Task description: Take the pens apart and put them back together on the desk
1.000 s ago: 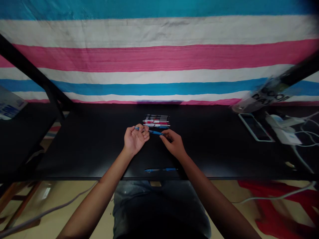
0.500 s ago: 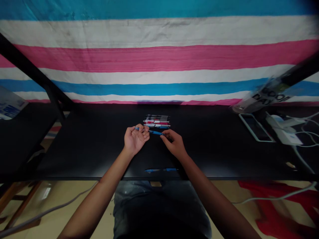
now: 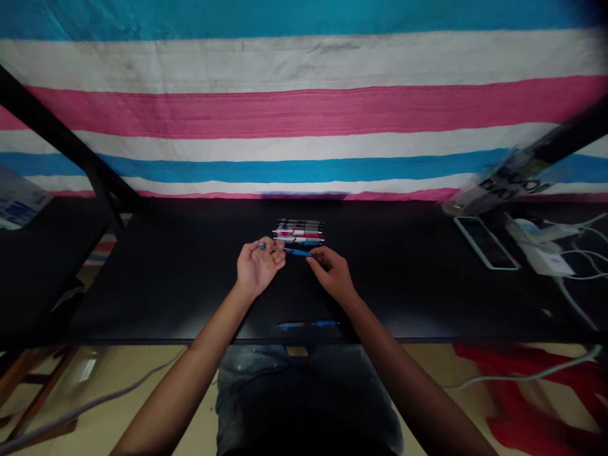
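Observation:
Between my two hands lies a blue pen (image 3: 298, 253), held sideways just in front of a row of pens. My left hand (image 3: 259, 266), palm up, grips its left end with thumb and fingers. At the other end, my right hand (image 3: 332, 272) pinches the pen's tip between thumb and fingertips. Beyond the hands, several pens (image 3: 299, 232) in grey, red, white and blue lie side by side, all crosswise. Another blue pen (image 3: 308, 324) rests crosswise near the table's front edge, between my forearms.
The black table (image 3: 166, 272) meets a striped sheet (image 3: 304, 114) at the back. To the right are a phone (image 3: 489, 244), a white power strip (image 3: 541, 250) with cables, and a clear plastic bag (image 3: 498, 190). Dark metal posts (image 3: 104, 196) slant at the left.
Almost nothing differs. Both hands keep hold of the blue pen in the same place, and the view has shifted very slightly.

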Motion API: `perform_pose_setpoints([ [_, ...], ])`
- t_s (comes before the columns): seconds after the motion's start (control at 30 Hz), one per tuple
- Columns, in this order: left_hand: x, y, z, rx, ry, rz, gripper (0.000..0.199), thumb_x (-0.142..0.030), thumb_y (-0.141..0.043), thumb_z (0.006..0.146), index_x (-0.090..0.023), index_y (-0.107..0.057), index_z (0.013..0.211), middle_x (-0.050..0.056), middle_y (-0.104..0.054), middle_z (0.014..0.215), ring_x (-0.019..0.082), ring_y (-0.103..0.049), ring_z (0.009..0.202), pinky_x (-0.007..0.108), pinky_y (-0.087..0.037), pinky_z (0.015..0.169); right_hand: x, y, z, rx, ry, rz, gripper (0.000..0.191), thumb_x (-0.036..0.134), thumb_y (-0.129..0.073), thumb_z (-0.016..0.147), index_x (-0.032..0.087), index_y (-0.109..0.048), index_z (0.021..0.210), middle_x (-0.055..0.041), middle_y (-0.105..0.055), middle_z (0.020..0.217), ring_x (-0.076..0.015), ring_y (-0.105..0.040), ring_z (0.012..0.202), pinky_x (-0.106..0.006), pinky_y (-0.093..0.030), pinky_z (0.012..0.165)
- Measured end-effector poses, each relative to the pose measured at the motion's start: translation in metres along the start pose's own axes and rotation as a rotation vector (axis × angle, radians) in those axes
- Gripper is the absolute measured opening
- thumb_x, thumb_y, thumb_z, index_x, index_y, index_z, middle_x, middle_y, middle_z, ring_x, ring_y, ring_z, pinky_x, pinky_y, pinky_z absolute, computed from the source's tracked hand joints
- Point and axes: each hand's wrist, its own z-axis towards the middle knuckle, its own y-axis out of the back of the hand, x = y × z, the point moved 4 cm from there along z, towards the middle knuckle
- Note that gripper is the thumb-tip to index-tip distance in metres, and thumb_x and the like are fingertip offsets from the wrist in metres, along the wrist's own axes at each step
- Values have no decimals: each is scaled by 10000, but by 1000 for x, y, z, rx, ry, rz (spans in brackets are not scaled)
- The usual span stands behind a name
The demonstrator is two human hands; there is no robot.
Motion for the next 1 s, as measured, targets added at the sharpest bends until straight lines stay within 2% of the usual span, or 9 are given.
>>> perform_pose_setpoints([
  [0.23,-1,-2,-1,-17,-13,44,333,-445,-460,875,-169,-525,700,91,-576,819,144,-495,597,268,-418,554,0,0,0,-5,8,-8,140,336,-638,912,201,-678,912,-12,-614,745,-154,-569,666,-278,-448,635],
  [0.5,0,-1,0,-26,-21,91,326,-439,-478,869,-166,-549,706,86,-576,814,134,-480,600,267,-413,553,0,0,-1,5,-12,15,143,340,-639,913,201,-674,922,-7,-603,737,-154,-562,658,-281,-446,631],
  [0.73,0,0,0,-19,-16,70,236,-352,-533,862,-158,-597,744,82,-585,832,128,-491,615,254,-423,559,1,1,0,-6,2,0,146,341,-637,914,200,-678,914,-14,-621,761,-156,-576,673,-282,-451,642],
  [1.0,0,0,1,-37,-16,82,305,-398,-492,873,-152,-622,746,95,-601,828,134,-497,606,264,-425,556,3,1,0,-11,10,-13,140,336,-638,905,201,-675,898,-7,-605,744,-151,-564,661,-278,-450,632],
])
